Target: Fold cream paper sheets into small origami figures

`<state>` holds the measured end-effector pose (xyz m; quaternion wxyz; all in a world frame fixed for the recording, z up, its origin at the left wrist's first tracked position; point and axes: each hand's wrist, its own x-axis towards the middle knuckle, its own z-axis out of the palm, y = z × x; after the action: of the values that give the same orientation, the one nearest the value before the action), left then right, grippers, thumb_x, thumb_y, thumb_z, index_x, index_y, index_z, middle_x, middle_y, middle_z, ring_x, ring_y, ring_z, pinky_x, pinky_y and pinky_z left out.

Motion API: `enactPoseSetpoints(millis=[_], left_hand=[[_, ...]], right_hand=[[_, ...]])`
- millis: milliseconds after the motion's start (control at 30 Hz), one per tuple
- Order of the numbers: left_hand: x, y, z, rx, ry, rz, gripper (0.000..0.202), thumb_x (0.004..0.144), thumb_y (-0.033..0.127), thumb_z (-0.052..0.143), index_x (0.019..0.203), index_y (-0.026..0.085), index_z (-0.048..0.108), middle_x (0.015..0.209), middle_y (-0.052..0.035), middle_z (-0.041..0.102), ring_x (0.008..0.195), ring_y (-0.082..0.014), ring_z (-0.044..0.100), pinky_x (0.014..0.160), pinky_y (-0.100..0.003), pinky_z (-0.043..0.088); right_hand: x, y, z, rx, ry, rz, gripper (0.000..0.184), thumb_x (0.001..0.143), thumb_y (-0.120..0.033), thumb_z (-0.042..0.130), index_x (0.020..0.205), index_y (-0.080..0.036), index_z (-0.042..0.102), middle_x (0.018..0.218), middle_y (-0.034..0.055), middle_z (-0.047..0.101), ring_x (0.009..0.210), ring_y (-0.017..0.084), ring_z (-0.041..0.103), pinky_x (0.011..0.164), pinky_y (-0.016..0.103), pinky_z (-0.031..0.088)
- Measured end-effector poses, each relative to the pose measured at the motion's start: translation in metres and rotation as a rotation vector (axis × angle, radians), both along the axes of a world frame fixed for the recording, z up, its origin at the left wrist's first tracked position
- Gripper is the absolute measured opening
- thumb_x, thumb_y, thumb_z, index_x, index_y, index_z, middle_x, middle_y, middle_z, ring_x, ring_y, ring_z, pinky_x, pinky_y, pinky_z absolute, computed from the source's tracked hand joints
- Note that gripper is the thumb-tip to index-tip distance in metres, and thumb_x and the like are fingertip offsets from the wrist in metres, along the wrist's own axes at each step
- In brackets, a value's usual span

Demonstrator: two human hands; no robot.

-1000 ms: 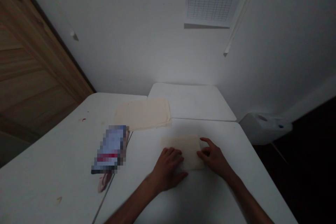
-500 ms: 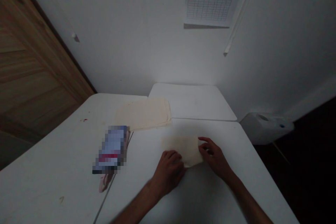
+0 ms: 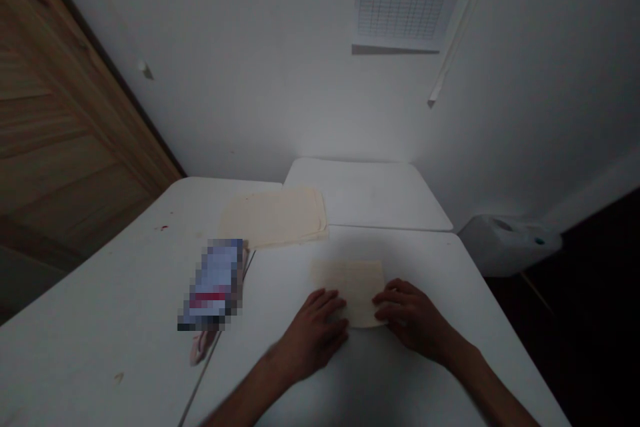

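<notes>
A small cream-coloured rectangular sheet (image 3: 357,280), paper or thin cloth, lies on the white table in front of me. A faint crease line runs down it, and its near edge is slightly curved. My left hand (image 3: 320,330) rests at its near left corner, fingers bent loosely and apart on the surface. On the right side, my right hand (image 3: 413,317) has its fingertips on the sheet by the near right corner, loosely spread. Farther back to the left is a stack of larger cream sheets (image 3: 275,217) with rounded corners.
Left of the sheet lies a blurred-out blue-and-white item (image 3: 215,283) on something pinkish (image 3: 200,347). White tables (image 3: 120,287) meet at narrow seams. A white box-like object (image 3: 505,243) stands beyond the right edge. A printed chart (image 3: 407,0) hangs on the wall; a wooden door (image 3: 60,120) is at left.
My right hand has slid nearer to me along the sheet's right edge, its fingers now over the surface. The left hand's fingers have straightened somewhat. The sheet lies flatter.
</notes>
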<state>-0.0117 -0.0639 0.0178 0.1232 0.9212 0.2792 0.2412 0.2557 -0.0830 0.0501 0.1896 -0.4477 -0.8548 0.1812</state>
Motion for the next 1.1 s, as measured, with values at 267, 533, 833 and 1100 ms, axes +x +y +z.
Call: enactPoseSetpoints(millis=[267,533,833,1100], left_hand=[[0.007,0.016,0.005,-0.09,-0.028,0.006,0.017,0.089,0.016,0.052,0.091,0.022,0.067,0.099,-0.0041,0.068,0.098,-0.0193,0.06,0.088,-0.038,0.044],[0.012,0.024,-0.001,-0.074,-0.072,0.048,0.016,0.086,0.015,0.051,0.079,0.019,0.065,0.088,-0.0058,0.064,0.086,-0.0196,0.058,0.079,-0.037,0.044],[0.007,0.013,-0.001,-0.029,-0.05,0.018,0.013,0.085,0.014,0.051,0.084,0.019,0.064,0.092,-0.007,0.062,0.09,-0.0213,0.056,0.081,-0.039,0.044],[0.007,0.011,0.002,-0.008,-0.028,0.0,0.02,0.085,0.012,0.048,0.093,0.021,0.064,0.088,-0.0067,0.062,0.086,-0.0202,0.056,0.078,-0.037,0.043]], right_hand=[[-0.005,0.015,0.004,-0.057,0.141,-0.046,0.014,0.083,-0.024,0.062,0.091,-0.029,0.073,0.09,0.0024,0.072,0.103,0.024,0.057,0.09,0.039,0.043],[-0.024,0.041,-0.007,-0.219,0.289,-0.244,0.025,0.079,-0.03,0.065,0.104,-0.027,0.07,0.093,0.0033,0.072,0.085,0.02,0.066,0.081,0.034,0.049],[-0.033,0.047,-0.027,-0.178,0.321,-0.286,0.036,0.079,-0.029,0.067,0.114,-0.027,0.063,0.09,0.0026,0.07,0.084,0.019,0.065,0.081,0.034,0.049],[-0.042,0.054,-0.039,-0.106,0.285,-0.298,0.037,0.078,-0.024,0.067,0.115,-0.026,0.062,0.095,0.0023,0.068,0.087,0.018,0.063,0.084,0.033,0.047]])
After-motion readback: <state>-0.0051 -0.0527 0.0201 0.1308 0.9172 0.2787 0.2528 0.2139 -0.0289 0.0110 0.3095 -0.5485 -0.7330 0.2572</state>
